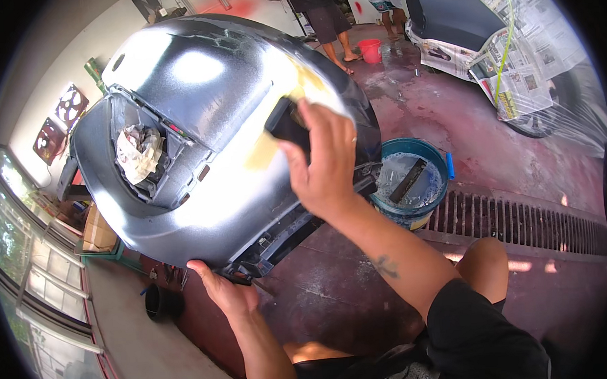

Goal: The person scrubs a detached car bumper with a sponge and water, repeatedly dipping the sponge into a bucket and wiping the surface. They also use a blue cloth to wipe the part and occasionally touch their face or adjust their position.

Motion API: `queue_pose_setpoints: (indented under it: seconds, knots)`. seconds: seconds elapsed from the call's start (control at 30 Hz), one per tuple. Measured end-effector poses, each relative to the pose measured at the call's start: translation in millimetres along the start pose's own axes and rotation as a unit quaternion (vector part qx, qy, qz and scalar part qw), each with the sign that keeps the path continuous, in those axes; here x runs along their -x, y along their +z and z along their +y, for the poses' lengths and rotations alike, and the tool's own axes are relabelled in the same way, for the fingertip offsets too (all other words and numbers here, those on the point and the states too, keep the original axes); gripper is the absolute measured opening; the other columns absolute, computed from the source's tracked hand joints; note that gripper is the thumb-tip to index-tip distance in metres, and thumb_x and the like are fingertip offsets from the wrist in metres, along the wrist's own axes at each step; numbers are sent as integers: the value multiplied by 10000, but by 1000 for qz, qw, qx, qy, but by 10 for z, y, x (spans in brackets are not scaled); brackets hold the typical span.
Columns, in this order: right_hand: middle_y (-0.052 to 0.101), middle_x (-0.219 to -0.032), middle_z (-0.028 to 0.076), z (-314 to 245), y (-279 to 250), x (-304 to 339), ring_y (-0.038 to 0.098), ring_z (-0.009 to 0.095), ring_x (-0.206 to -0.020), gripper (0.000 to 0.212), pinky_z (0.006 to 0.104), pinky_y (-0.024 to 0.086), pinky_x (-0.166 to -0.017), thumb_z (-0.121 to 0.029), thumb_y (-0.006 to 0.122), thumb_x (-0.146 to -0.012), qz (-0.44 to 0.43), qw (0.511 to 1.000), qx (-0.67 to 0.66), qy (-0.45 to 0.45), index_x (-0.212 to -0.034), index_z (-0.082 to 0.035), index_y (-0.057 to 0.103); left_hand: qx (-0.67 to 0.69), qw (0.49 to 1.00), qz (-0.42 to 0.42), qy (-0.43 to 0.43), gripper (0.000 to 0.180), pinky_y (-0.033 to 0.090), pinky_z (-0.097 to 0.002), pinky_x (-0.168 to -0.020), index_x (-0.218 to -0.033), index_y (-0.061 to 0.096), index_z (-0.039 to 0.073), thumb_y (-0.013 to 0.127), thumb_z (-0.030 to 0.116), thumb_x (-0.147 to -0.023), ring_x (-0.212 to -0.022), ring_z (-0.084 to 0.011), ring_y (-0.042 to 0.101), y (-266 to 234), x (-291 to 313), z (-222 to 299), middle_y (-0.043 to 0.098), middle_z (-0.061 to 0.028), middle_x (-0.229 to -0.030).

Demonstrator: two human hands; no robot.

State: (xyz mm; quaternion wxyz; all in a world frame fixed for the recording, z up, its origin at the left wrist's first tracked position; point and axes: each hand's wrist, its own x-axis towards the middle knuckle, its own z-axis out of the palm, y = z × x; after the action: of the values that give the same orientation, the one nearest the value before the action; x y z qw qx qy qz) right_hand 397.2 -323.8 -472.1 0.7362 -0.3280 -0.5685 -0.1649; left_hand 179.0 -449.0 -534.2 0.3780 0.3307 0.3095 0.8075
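Note:
A large grey car bumper (243, 192) fills the middle of the view, glossy in places, with a yellowish patch (258, 157) on its right part. Pressed against it beside that patch is a black sanding block (288, 128), which my right hand (326, 158) grips, fingers on its far side and thumb on the near side. My left hand (228, 291) holds the bumper's near lower edge, thumb upward; its other fingers are partly hidden. Crumpled masking paper (139, 154) is stuffed in the bumper's left opening.
Right of the bumper stands a teal bucket (444, 157) of cloudy water with a dark bar across it, next to a floor grate (522, 224). Two people stand at the back near a red bucket (370, 50). A newspaper-masked vehicle (458, 13) is at far right; a black pot (163, 303) lies lower left.

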Motion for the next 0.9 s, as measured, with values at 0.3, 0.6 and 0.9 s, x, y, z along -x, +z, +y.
queue_pose_setpoints:
  seconds: [0.3, 0.6, 0.9]
  knots:
    - [653, -1377, 118, 42, -41, 122, 596, 346, -1201, 600, 522, 447, -998, -207, 729, -984, -37, 999, 18, -36, -1537, -48, 559, -19, 1000, 0, 5, 852, 453, -451, -1208, -1670, 412, 68, 522, 689, -1098, -1448, -279, 559, -44, -52, 21, 539, -87, -1630]
    - [650, -1405, 52, 184, -81, 169, 615, 267, -1205, 533, 480, 453, -1005, -224, 685, -994, -91, 988, 19, -125, -1513, -130, 606, -7, 1000, -5, -7, 842, 463, -430, -1176, -1668, 407, 54, 507, 678, -1112, -1440, -263, 552, -52, -37, 14, 523, -80, -1637]
    - [662, -1404, 88, 372, -89, -6, 602, 325, -1199, 591, 510, 448, -1010, -185, 746, -963, -45, 997, 23, -51, -1527, -99, 591, -26, 1000, -1, 4, 811, 498, -389, -1112, -1646, 433, 38, 482, 662, -1130, -1391, -245, 588, -83, -40, 26, 559, -94, -1599]
